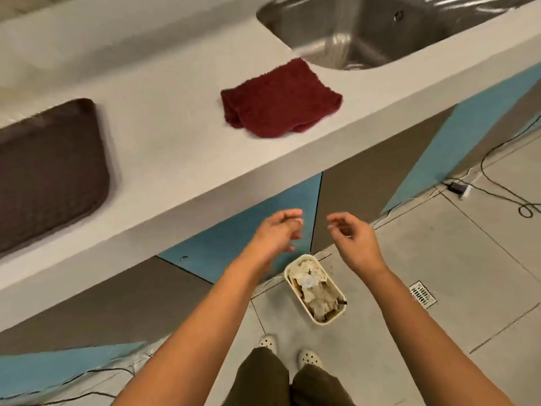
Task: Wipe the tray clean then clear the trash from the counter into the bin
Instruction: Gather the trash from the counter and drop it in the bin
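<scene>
Left hand and right hand empty, loosely curled above bin.

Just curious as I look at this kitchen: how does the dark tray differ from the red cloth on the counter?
The tray is dark brown, stiff and flat with a raised rim; the cloth is deep red, soft and folded. The tray looks larger and is cut off by the picture's left edge; the cloth shows whole, near the sink. Both rest on the counter, untouched.

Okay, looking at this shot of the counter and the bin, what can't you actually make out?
Head view only:
- Brown tray: its left part is cut off by the frame edge, and blur hides whether it is clean.
- Bin: crumpled paper on top hides anything beneath.
- Sink: far side cut off.
</scene>
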{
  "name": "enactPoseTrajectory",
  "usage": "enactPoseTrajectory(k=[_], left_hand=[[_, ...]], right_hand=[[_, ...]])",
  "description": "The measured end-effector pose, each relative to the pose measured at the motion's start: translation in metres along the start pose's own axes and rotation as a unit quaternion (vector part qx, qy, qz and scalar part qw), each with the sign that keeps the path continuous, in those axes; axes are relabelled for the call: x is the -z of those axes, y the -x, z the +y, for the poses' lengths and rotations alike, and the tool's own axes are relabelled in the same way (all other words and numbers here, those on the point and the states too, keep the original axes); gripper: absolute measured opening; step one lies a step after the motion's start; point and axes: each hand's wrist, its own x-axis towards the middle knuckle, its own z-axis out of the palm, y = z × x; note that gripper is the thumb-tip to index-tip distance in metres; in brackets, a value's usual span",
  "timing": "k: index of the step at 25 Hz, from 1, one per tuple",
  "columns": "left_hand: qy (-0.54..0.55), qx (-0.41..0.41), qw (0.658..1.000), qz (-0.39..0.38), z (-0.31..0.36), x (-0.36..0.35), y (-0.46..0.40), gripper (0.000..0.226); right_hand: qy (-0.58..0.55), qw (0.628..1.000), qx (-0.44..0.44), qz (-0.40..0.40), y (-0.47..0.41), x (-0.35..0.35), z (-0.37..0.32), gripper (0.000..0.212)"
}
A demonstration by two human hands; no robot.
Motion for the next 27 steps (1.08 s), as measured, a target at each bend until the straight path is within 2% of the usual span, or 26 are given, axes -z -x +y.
enactPoseTrajectory(k=[3,6,9,13,20,27], left_hand=[[0.028,-0.079,0.996,0.013,0.06,0.023,0.058,0.015],[0.042,-0.146,0.987,0.054,0.106,0.06,0.1,0.016],[0.055,-0.178,0.979,0.086,0.131,0.1,0.122,0.017],[0.092,-0.207,0.962,0.155,0.138,0.179,0.145,0.016],[0.075,-0.211,0.919,0.325,0.116,0.347,0.174,0.025],[0.077,-0.167,0.901,0.392,0.095,0.477,0.17,0.022]], right_hand=[[-0.044,0.995,0.089,0.006,0.008,0.015,-0.086,0.018],[-0.055,0.985,0.159,-0.045,0.003,0.008,-0.161,0.024],[-0.048,0.977,0.2,-0.059,-0.007,-0.018,-0.211,0.018],[-0.031,0.969,0.228,-0.093,-0.01,-0.089,-0.265,0.017],[0.017,0.963,0.234,-0.13,-0.008,-0.223,-0.324,0.018],[0.035,0.964,0.229,-0.132,-0.013,-0.309,-0.36,0.018]])
